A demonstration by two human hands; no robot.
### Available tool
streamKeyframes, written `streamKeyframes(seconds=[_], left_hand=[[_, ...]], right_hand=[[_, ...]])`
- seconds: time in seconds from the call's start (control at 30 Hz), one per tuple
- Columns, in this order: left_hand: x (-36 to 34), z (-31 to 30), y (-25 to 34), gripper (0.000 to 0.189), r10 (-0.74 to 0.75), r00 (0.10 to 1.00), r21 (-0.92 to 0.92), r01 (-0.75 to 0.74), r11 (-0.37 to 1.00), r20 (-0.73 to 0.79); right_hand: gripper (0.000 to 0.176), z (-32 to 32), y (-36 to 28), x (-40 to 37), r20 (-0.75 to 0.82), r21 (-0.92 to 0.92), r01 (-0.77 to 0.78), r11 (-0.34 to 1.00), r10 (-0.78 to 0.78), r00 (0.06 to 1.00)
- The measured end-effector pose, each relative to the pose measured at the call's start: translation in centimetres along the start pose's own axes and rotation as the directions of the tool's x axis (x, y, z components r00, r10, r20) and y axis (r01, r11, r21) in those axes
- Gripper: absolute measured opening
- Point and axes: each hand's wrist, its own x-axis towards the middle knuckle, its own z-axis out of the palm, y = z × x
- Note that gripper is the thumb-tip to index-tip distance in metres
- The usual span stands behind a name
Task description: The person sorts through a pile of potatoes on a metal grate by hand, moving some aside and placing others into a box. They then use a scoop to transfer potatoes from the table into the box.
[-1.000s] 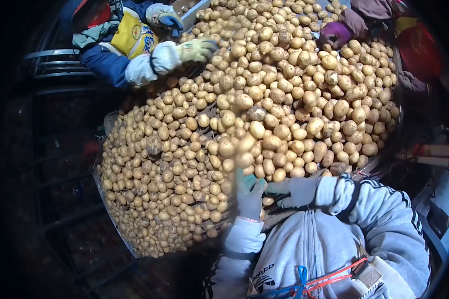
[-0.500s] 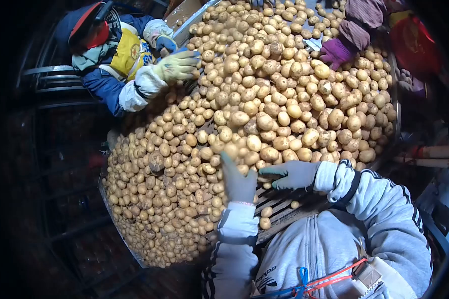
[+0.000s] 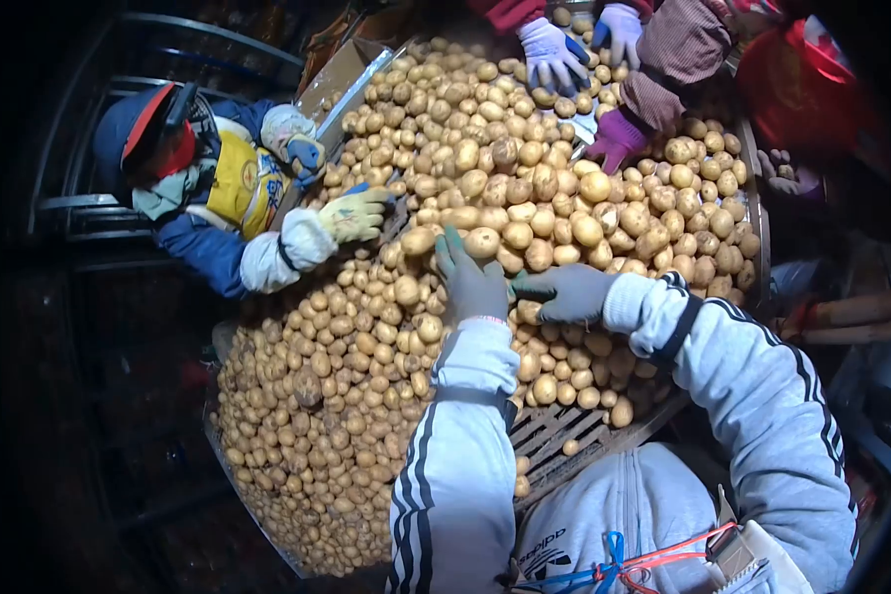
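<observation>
A large heap of potatoes [image 3: 525,193] spreads over a slatted wooden surface [image 3: 564,436]. My left hand [image 3: 475,287], in a grey and green glove, lies against the potatoes in the middle, fingers stretched forward. Just to its right is my right hand [image 3: 572,294], in a matching glove, its fingers extended leftward along the near side of the larger potatoes. Neither hand is closed around a potato. The undersides of both hands are hidden. Below my right wrist, several potatoes [image 3: 564,371] lie on the slats.
Smaller potatoes [image 3: 317,426] fill the left side, bounded by a metal edge [image 3: 252,505]. A co-worker's yellow glove [image 3: 354,215] touches the heap at left. Other people's lavender glove [image 3: 552,56] and purple glove [image 3: 617,139] reach in from behind. A cardboard box [image 3: 342,79] stands at back left.
Both my hands have moved forward, away from my body. Potatoes now cover more of the slats below my right hand. A pair of lavender gloves shows more fully at the back.
</observation>
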Motion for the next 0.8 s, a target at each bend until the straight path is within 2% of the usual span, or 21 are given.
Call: streamKeyframes(seconds=[0.03, 0.07, 0.1, 0.13, 0.17, 0.2, 0.23, 0.27, 0.3, 0.33, 0.37, 0.4, 0.43, 0.47, 0.5, 0.53, 0.6, 0.67, 0.7, 0.73, 0.8], left_hand=[[1.3, -0.1, 1.8, 0.088, -0.052, 0.998, -0.063, 0.054, 0.997, 0.024], [2.6, 0.2, 2.6, 0.088, -0.108, 0.993, -0.123, 0.114, 0.986, 0.054], [3.8, 1.0, 2.2, 0.09, -0.073, 0.996, -0.103, 0.078, 0.992, 0.049], [5.7, 2.3, 0.3, 0.086, -0.023, 0.999, -0.335, 0.033, 0.942, 0.035], [7.5, 2.1, 0.0, 0.081, -0.026, 0.998, -0.405, 0.045, 0.913, 0.051], [8.7, 1.3, -0.1, 0.077, -0.028, 0.997, -0.473, 0.058, 0.879, 0.069], [9.3, -0.2, -0.7, 0.073, 0.007, 0.996, -0.389, 0.027, 0.921, 0.086], [9.6, -2.4, -0.9, 0.071, 0.037, 0.994, -0.301, -0.003, 0.954, 0.106], [8.1, -5.4, -1.0, 0.069, 0.08, 0.995, -0.296, -0.06, 0.953, 0.057], [7.0, -7.8, -2.7, 0.062, 0.077, 0.996, -0.41, -0.054, 0.91, 0.04], [4.9, -10.4, -4.1, 0.054, -0.052, 0.997, -0.521, 0.076, 0.85, 0.062], [2.2, -12.9, -5.0, 0.047, -0.078, 0.997, -0.361, 0.071, 0.93, -0.005], [-0.7, -14.0, -9.0, 0.044, -0.067, 0.997, -0.303, 0.054, 0.951, -0.033], [-3.5, -15.7, -10.8, 0.042, -0.101, 0.995, -0.074, 0.098, 0.992, -0.024], [-6.5, -16.6, -12.2, 0.043, -0.175, 0.985, -0.008, 0.175, 0.985, 0.009], [-9.2, -17.6, -13.4, 0.043, -0.253, 0.966, 0.064, 0.251, 0.966, 0.043], [-13.2, -18.3, -13.3, 0.049, -0.364, 0.926, 0.077, 0.358, 0.931, 0.101], [-15.7, -17.0, -14.2, 0.046, -0.25, 0.967, 0.128, 0.242, 0.962, 0.056], [-16.4, -15.8, -14.8, 0.046, -0.187, 0.982, 0.153, 0.18, 0.972, 0.033], [-16.6, -13.9, -16.0, 0.05, -0.078, 0.994, 0.223, 0.06, 0.973, 0.071], [-13.3, -12.7, -10.4, 0.059, -0.113, 0.971, 0.215, 0.067, 0.974, 0.211]], right_hand=[[0.072, -0.3, 1.8, 1.0, 0.03, 0.107, -0.08, 0.991, 0.078, 0.997], [0.072, -1.8, 0.6, 1.8, 0.072, 0.213, -0.164, 0.963, 0.152, 0.986], [0.072, -2.5, 0.2, 2.4, 0.021, 0.279, -0.103, 0.955, 0.101, 0.995], [0.072, -1.5, 3.3, 5.4, -0.173, 0.059, 0.116, 0.992, -0.104, 0.979], [0.072, -1.8, 4.4, 7.6, -0.103, 0.116, 0.014, 0.993, -0.002, 0.995], [0.075, -2.7, 3.2, 8.4, -0.262, -0.056, 0.142, 0.988, -0.152, 0.953], [0.078, -4.3, 2.5, 8.4, -0.172, 0.075, -0.087, 0.993, 0.099, 0.98], [0.075, -4.9, 3.6, 9.9, -0.245, 0.176, -0.001, 0.984, 0.045, 0.968], [0.068, -6.0, 2.9, 9.8, -0.326, 0.225, 0.023, 0.974, 0.053, 0.944], [0.058, -6.8, 1.2, 8.3, -0.428, 0.289, 0.073, 0.955, 0.06, 0.902], [0.055, -6.5, 0.9, 7.4, -0.477, 0.359, 0.066, 0.931, 0.122, 0.87], [0.054, -5.9, 0.6, 5.8, -0.483, 0.393, 0.085, 0.915, 0.127, 0.866], [0.052, -5.3, 0.3, 4.1, -0.488, 0.427, 0.105, 0.898, 0.131, 0.863], [0.051, -3.6, -0.5, 1.3, -0.459, 0.429, 0.145, 0.892, 0.076, 0.885], [0.05, -0.9, -0.8, -1.1, -0.432, 0.321, 0.154, 0.934, 0.0, 0.902], [0.049, 2.9, -1.2, -3.1, -0.331, 0.414, 0.062, 0.908, 0.087, 0.94], [0.045, 7.5, -4.0, -6.2, -0.055, 0.42, -0.17, 0.892, 0.212, 0.976], [0.04, 11.4, -3.4, -6.0, -0.027, 0.48, -0.101, 0.871, 0.129, 0.991], [0.036, 12.0, -3.7, -5.1, -0.209, 0.234, 0.042, 0.971, 0.008, 0.978], [0.041, 11.8, -3.5, -4.2, -0.082, 0.348, -0.076, 0.934, 0.111, 0.99], [0.048, 12.0, -2.1, -1.9, -0.234, 0.062, 0.071, 0.996, -0.054, 0.971]])
